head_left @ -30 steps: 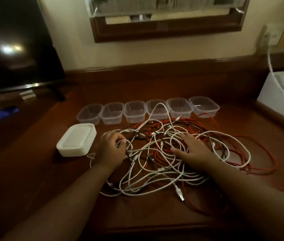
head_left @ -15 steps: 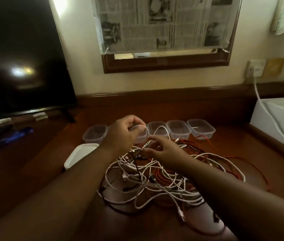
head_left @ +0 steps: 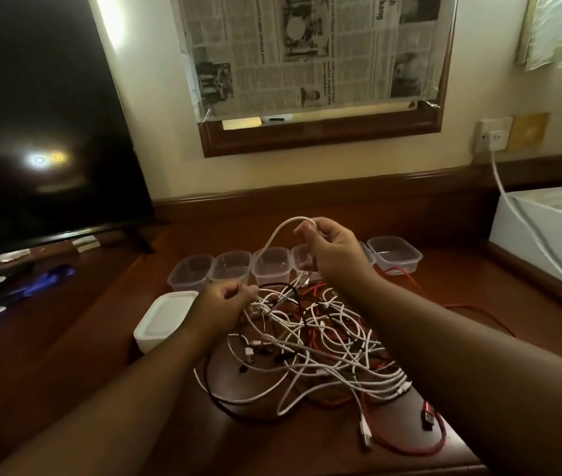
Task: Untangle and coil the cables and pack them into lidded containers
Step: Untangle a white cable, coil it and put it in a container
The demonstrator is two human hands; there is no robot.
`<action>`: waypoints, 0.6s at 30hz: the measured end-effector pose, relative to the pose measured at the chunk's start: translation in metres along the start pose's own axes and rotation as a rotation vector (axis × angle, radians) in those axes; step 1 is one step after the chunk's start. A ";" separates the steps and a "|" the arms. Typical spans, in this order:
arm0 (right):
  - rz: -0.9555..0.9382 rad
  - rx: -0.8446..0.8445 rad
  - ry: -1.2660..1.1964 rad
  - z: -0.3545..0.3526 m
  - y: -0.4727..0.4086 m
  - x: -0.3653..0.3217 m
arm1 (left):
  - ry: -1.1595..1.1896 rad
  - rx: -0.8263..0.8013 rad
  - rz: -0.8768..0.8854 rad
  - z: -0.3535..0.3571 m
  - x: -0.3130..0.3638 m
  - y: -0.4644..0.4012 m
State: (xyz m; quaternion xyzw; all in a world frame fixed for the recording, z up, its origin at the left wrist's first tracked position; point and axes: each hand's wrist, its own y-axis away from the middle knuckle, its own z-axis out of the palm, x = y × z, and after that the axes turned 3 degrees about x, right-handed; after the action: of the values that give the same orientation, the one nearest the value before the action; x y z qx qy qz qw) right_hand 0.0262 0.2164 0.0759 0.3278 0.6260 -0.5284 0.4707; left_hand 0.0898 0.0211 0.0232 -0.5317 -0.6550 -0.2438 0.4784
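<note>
Cables, white, red and black, lay tangled on the worktop before the row of clear containers. My right hand pinched a white cable loop raised above the tangle; my left hand gripped white strands at its edge, beside the stacked lids.

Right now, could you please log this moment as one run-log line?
stage: untangling | right hand: pinching raised white cable | left hand: gripping tangle | containers: empty | lids: stacked
</note>
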 end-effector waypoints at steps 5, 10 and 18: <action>-0.108 -0.075 0.216 -0.004 -0.001 -0.002 | 0.168 0.152 -0.086 -0.004 0.024 -0.017; 0.009 -0.257 0.574 -0.011 0.007 0.014 | 0.557 0.094 -0.307 -0.006 0.060 -0.036; -0.004 -0.182 0.603 0.009 0.048 0.025 | 1.004 -0.038 -0.428 0.012 0.090 -0.045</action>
State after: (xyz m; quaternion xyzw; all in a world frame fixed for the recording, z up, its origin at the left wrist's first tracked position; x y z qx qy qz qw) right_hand 0.0639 0.2161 0.0353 0.4252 0.7826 -0.3500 0.2903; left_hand 0.0461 0.0584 0.1070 -0.2135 -0.4352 -0.5715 0.6622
